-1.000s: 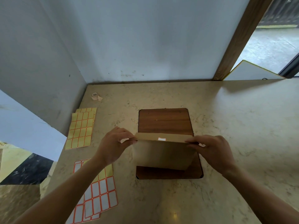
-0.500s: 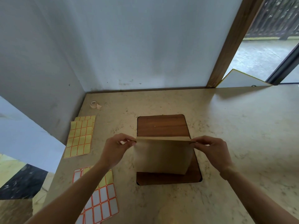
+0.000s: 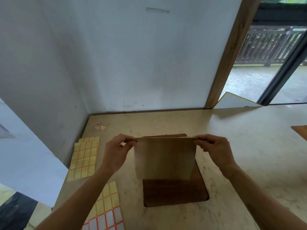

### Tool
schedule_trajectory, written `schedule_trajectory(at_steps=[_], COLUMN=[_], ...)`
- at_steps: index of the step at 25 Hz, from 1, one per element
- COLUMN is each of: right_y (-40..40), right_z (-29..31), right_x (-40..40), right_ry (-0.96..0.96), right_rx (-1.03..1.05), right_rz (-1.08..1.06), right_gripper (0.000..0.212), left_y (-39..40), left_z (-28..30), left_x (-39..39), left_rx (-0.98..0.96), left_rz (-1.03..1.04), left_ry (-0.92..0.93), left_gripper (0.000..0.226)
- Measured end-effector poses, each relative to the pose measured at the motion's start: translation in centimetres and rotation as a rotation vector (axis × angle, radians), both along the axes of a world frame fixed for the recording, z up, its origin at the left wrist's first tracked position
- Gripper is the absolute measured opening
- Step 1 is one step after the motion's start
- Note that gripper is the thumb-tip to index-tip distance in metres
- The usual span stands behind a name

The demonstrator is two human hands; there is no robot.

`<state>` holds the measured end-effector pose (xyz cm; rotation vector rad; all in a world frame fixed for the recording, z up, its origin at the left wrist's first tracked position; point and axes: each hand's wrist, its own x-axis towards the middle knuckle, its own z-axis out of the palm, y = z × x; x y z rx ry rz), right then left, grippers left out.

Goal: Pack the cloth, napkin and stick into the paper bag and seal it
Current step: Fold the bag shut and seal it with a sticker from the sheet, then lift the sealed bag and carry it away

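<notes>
A brown paper bag (image 3: 163,159) hangs upright above a dark wooden board (image 3: 174,191) on the marble table. My left hand (image 3: 116,152) pinches the bag's top left corner. My right hand (image 3: 214,150) pinches its top right corner. The bag's top edge is folded flat and faces away from me. The cloth, napkin and stick are not visible; the bag's inside is hidden.
Two yellow label sheets (image 3: 83,157) and a white-and-yellow label sheet (image 3: 106,211) lie at the left of the table (image 3: 240,146). A small tape roll (image 3: 98,125) sits near the back left corner. Another wooden piece (image 3: 300,131) shows at the right edge. Walls close the back and left.
Both hands have lifted the bag higher off the board and tipped its top upright. The white sticker seen on the fold a second ago no longer shows. The camera has tilted upward.
</notes>
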<state>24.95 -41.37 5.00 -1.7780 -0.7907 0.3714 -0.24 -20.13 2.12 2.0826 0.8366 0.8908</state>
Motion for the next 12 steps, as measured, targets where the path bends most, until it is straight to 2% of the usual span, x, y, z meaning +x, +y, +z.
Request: schedule_trajectory(at_steps=[3,9,12], right_y=[0.6,0.1,-0.8], right_z=[3.9,11.5,13.6], right_x=[-0.5,-2.3,-2.6], right_ry=[0.025,-0.098,-0.125], right_rx=[0.092,0.265,0.309], right_rz=[0.024,0.138,0.179], right_gripper=[0.019,0.027,0.025], left_y=[0.6,-0.6,-3.0], left_z=[3.9,11.0,13.5], left_x=[-0.5,-2.5,-3.9], left_rx=[0.020,-0.040,0.019], left_rz=[0.013,0.075,0.089], left_ry=[-0.082,-0.254,-0.297], left_gripper=[0.020,0.009,0.010])
